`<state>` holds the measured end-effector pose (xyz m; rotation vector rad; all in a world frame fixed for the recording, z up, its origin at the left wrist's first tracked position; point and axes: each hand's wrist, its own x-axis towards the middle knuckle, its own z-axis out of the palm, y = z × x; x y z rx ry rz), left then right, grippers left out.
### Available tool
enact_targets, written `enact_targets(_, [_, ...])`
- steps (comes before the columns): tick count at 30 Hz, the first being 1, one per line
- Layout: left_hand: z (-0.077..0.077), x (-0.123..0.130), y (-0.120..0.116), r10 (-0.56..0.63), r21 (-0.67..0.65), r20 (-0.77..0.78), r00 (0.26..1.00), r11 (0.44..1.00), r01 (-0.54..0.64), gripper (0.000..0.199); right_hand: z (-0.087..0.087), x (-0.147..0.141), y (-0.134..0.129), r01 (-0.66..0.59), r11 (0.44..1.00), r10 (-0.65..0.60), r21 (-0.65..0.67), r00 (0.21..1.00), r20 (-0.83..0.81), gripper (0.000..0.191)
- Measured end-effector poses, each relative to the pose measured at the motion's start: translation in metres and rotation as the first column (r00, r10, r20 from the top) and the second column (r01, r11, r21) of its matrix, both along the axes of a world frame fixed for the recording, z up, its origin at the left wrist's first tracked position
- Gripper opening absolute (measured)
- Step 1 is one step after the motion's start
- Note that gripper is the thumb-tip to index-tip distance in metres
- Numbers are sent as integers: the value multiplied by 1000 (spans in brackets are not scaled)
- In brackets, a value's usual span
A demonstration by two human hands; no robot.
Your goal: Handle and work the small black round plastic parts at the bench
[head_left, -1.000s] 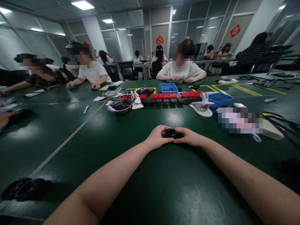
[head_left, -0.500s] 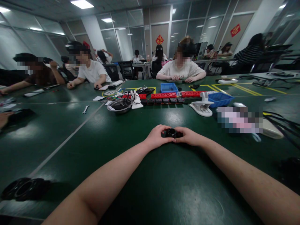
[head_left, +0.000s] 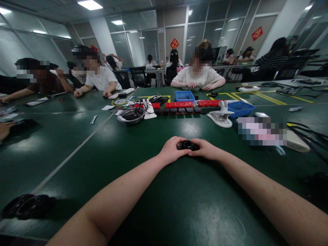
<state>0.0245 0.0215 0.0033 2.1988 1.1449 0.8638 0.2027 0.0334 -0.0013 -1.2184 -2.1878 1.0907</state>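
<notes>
Both my hands grip a small black object with a round, ring-like opening on top (head_left: 188, 145), at the middle of the green table (head_left: 138, 143). My left hand (head_left: 173, 149) curls round its left side, thumb along the near edge. On the opposite side my right hand (head_left: 205, 149) closes on it, and the thumbs nearly meet in front. My fingers cover much of the object, so its exact kind cannot be made out. At the lower left lies a pair of black ring-shaped parts (head_left: 28, 206), well away from my hands.
Beyond my hands stand a metal bowl (head_left: 131, 116) with black cables, red power strips (head_left: 178, 104), a white clip stand (head_left: 220, 116) and blue baskets (head_left: 241, 108). A wrench (head_left: 94, 119) lies to the left. Cables (head_left: 307, 133) run at right. Several people sit around the tables.
My hands and the black object stay almost exactly where they were. At the far left, a seated person has shifted slightly.
</notes>
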Motion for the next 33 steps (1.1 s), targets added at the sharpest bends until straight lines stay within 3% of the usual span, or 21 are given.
enact_targets(8, [-2,4,-5,81,40,-14,997,996,-81,37,-6,-7,-2,135,973,-161,187,978,136,33])
enact_targets(13, [-6,7,-7,155,100,-16,988,983,-153,35,-13,-18,-7,221,886,-342,409,906,251,29])
enact_targets(15, [-6,7,-6,161,91,-21,987,983,-158,36,-13,-20,-8,212,870,-355,445,896,267,29])
enact_targets(19, [-3,4,-3,131,85,-39,991,988,-127,35,-7,-13,-7,111,932,-177,344,970,166,44])
enact_targets(24, [-1,0,1,-5,35,2,1000,999,5,35,1,3,-1,-86,995,88,43,995,-55,56])
enact_targets(28, [1,-3,2,-76,-31,27,997,997,77,44,5,7,1,-150,985,140,-86,983,-117,55])
enact_targets(33, [4,-4,2,-112,2,1,994,994,112,40,5,6,1,-164,974,141,-154,979,-150,47])
